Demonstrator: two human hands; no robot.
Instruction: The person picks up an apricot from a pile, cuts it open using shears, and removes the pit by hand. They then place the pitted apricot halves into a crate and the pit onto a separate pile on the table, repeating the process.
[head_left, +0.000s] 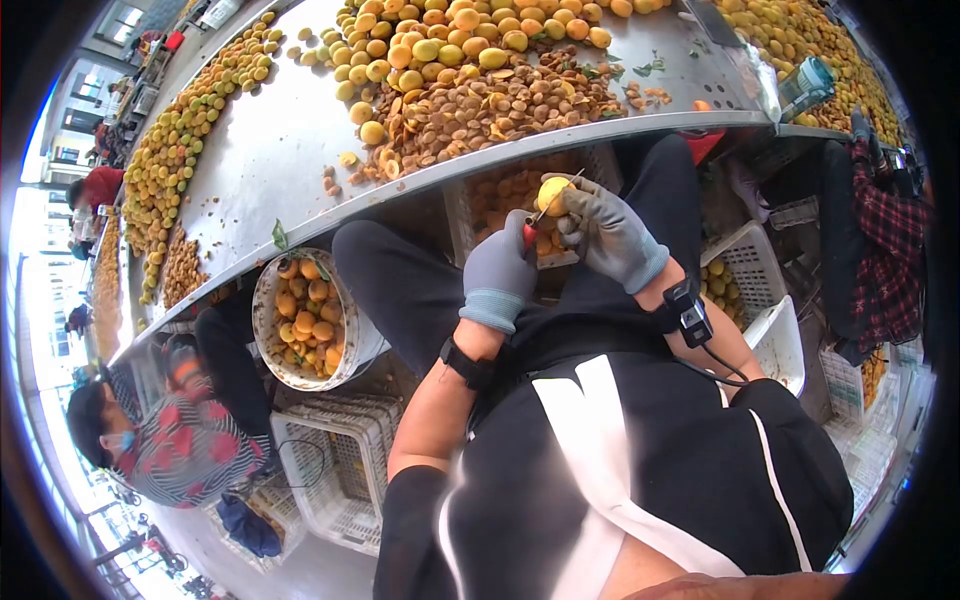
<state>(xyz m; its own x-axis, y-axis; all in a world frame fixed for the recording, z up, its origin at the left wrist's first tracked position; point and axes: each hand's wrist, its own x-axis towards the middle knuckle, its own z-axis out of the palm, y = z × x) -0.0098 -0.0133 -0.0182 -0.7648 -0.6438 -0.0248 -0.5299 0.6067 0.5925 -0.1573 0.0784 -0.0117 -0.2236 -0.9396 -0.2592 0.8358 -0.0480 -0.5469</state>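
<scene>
My left hand (500, 265), in a grey knit glove, is closed around the red handle of a small knife (530, 235). Its thin blade reaches up to a yellow apricot (552, 196) and appears to touch it. The apricot sits in the fingers of my right hand (612, 232), gloved the same way. Both hands are close together above my lap. Below them, between my knees, a crate (462, 215) holds orange fruit pieces, partly hidden by the hands.
Ahead stands a metal table (255, 165) with apricots (440, 45) and a heap of brown pits (480, 110). A white bucket of apricots (310, 325) is at my left knee, near stacked crates (335, 460). Co-workers sit left (190, 440) and right (885, 240).
</scene>
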